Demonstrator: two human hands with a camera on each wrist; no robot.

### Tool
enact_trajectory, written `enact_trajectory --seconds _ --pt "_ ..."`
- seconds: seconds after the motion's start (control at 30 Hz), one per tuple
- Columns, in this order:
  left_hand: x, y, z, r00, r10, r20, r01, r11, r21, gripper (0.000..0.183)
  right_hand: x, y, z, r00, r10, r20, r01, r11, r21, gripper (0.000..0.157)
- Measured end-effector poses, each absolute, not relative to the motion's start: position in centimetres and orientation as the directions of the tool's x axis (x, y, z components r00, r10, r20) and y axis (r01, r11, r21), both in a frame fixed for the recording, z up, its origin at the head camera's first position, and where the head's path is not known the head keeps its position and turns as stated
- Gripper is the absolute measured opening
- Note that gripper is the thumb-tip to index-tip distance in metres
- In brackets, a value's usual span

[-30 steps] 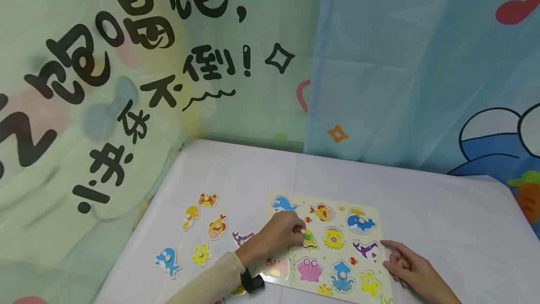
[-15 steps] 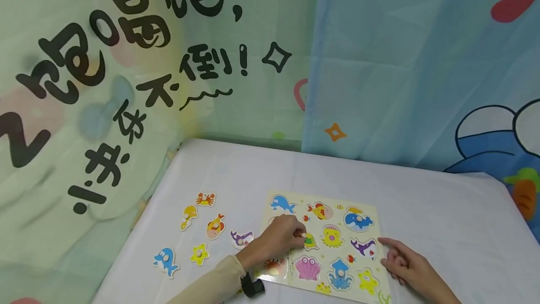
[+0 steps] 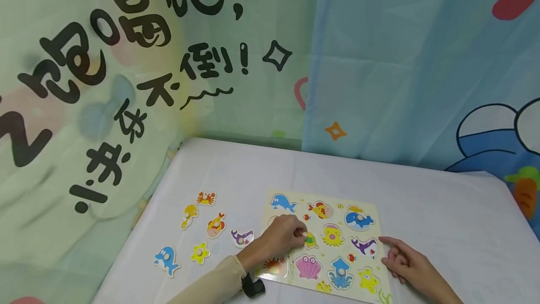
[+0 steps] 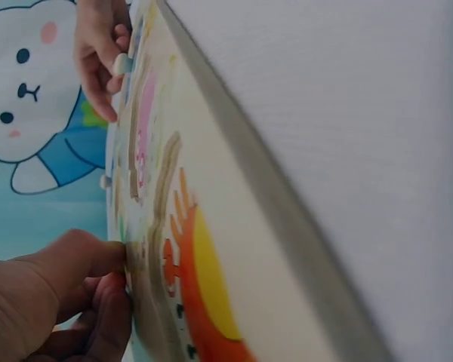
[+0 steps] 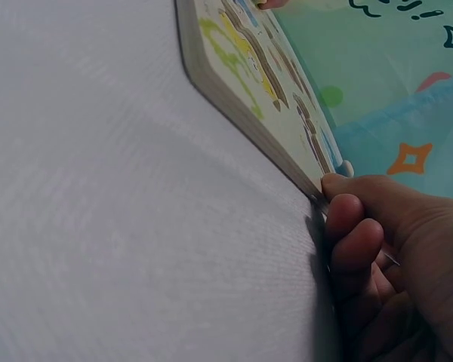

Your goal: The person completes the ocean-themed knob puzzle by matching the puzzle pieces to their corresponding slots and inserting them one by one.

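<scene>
On the white table lies a cream sea-animal puzzle board (image 3: pixel 335 252). My left hand (image 3: pixel 283 237) reaches over its left half and pinches a green turtle puzzle piece (image 3: pixel 311 240) at the turtle's spot. Whether the piece lies fully in its recess is hidden by the fingers. At the board's right edge, my right hand (image 3: pixel 407 264) touches the rim with an extended index finger, the other fingers bent. The right wrist view shows that fingertip against the board's edge (image 5: pixel 249 128). A knobbed blue whale piece (image 3: pixel 359 219) and a blue squid piece (image 3: pixel 341 273) sit in the board.
Left of the board lie loose knobbed pieces: a crab (image 3: pixel 206 198), a seahorse (image 3: pixel 190 216), a fish (image 3: pixel 216 225), a purple whale (image 3: pixel 242 238), a starfish (image 3: pixel 200 253) and a blue dolphin (image 3: pixel 167 261). Printed curtains (image 3: pixel 253 121) hang behind the table.
The turtle piece has turned slightly under my left fingers and looks less tilted. The left hand stays over the same spot, and my right hand stays at the board's edge.
</scene>
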State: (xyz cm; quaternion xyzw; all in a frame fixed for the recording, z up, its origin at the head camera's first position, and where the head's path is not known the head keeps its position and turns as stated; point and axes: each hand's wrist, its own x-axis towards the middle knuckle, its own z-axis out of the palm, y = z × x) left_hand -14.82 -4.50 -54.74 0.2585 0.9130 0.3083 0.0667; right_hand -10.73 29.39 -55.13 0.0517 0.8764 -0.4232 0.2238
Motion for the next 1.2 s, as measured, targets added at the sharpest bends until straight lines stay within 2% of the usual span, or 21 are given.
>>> enact_trajectory --seconds 0.3,0.6,0.77,1.03,1.2 --pt "-15.0 -4.0 -54.5 -0.868 0.497 -0.015 0.388 0.695 0.605 0.005 -10.8 29.7 -55.1 -0.897 -0.131 -0.422 0.240 0.657 -0.714 0.066" --pt "-15.0 -3.8 -54.5 -0.888 0.457 -0.052 0.322 0.699 0.638 0.007 -10.9 29.7 -55.2 -0.893 -0.112 -0.435 0.260 0.661 -0.704 0.068" --pt "-14.9 -4.3 -54.8 -0.895 0.445 -0.038 0.319 0.695 0.644 0.019 -10.8 29.6 -55.3 -0.892 -0.119 -0.436 0.258 0.657 -0.708 0.067" --pt "-14.9 -8.2 -53.4 -0.918 0.396 0.025 0.301 0.656 0.692 0.025 -10.7 29.7 -55.2 -0.896 -0.119 -0.429 0.247 0.668 -0.702 0.068" --pt "-14.5 -11.8 -52.5 -0.954 0.294 0.062 0.257 0.690 0.676 0.026 -10.8 29.8 -55.2 -0.890 -0.117 -0.440 0.259 0.665 -0.701 0.070"
